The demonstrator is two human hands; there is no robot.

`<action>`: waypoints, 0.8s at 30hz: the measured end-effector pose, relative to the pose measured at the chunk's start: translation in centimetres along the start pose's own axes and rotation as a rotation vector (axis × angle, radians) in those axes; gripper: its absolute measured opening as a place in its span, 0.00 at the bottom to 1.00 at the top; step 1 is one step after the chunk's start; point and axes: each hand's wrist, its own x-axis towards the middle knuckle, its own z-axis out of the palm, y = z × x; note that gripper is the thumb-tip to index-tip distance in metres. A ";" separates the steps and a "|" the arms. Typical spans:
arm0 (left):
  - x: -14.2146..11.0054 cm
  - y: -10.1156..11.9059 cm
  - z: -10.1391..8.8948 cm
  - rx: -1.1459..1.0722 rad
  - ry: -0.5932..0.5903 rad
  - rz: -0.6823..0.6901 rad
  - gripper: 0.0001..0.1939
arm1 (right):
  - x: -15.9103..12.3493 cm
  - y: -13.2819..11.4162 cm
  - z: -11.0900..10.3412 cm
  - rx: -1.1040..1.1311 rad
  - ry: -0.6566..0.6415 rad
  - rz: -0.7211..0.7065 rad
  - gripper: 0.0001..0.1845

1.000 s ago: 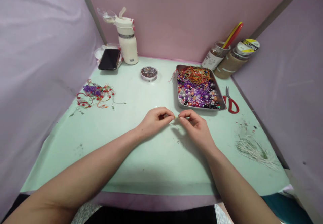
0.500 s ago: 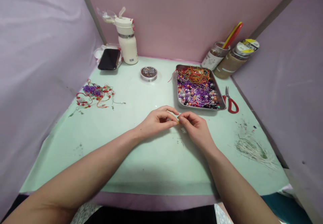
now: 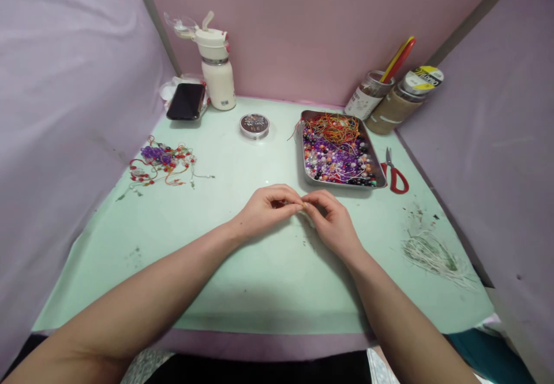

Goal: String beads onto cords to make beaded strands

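Observation:
Over the middle of the mat, my left hand (image 3: 276,205) and my right hand (image 3: 332,217) meet at the fingertips. Both are closed in a pinch on a thin beaded cord (image 3: 303,205), of which only a tiny yellowish bit shows between them. Red spots, seemingly beads, show under the curled fingers of my left hand; the rest is hidden. Just beyond my right hand stands a metal tray (image 3: 341,187) holding purple, black, orange and clear beads (image 3: 337,156), with a tangle of orange and red cords (image 3: 335,127) on top.
Finished-looking beaded strings (image 3: 162,162) lie at left. Behind are a phone (image 3: 186,101), a white bottle (image 3: 219,84) and a thread spool (image 3: 254,124). Red-handled scissors (image 3: 397,179), a glass jar (image 3: 363,101), a brown container (image 3: 392,113) and white cords (image 3: 433,257) are at right.
My right hand has shifted slightly left, and the fingertips of both hands are closer together. The left fingers have closed down towards the thumb. The other things have stayed put.

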 end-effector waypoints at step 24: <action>0.1 -0.4 0.5 -0.219 0.119 -0.332 0.08 | -0.9 -0.5 1.1 -0.286 0.095 -0.523 0.09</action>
